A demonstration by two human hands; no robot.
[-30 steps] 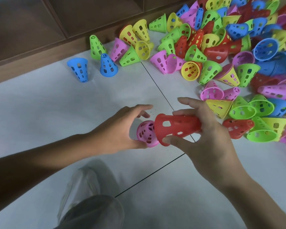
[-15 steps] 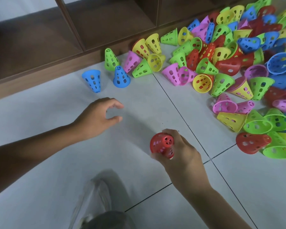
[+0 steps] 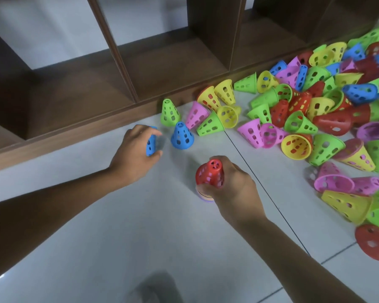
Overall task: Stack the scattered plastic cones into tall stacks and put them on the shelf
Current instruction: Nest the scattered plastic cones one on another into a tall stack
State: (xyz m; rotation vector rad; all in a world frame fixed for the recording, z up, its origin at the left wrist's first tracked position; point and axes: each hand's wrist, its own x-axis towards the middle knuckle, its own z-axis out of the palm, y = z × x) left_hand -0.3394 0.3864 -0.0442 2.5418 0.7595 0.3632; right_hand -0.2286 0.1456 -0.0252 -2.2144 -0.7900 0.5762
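Observation:
My right hand [image 3: 233,186] grips a short stack of cones with a red cone [image 3: 209,174] on top, standing tip up on the white floor; pink shows through its holes and other rims show at its base. My left hand [image 3: 134,150] curls round an upside-down blue cone [image 3: 151,143] on the floor near the shelf. A second blue cone [image 3: 181,136] and a green cone [image 3: 169,113] stand upright just right of that hand. A big pile of scattered cones [image 3: 315,119] in several colours fills the right side.
A dark wooden shelf [image 3: 127,84] with open compartments runs along the back, its base board at floor level. Tile seams cross the white floor [image 3: 96,237]. A red cone [image 3: 374,242] lies alone at the right edge.
My left hand reached away from the stack to the far blue cone and closed round it. My right hand turned the red-topped stack tip up and set it on the floor.

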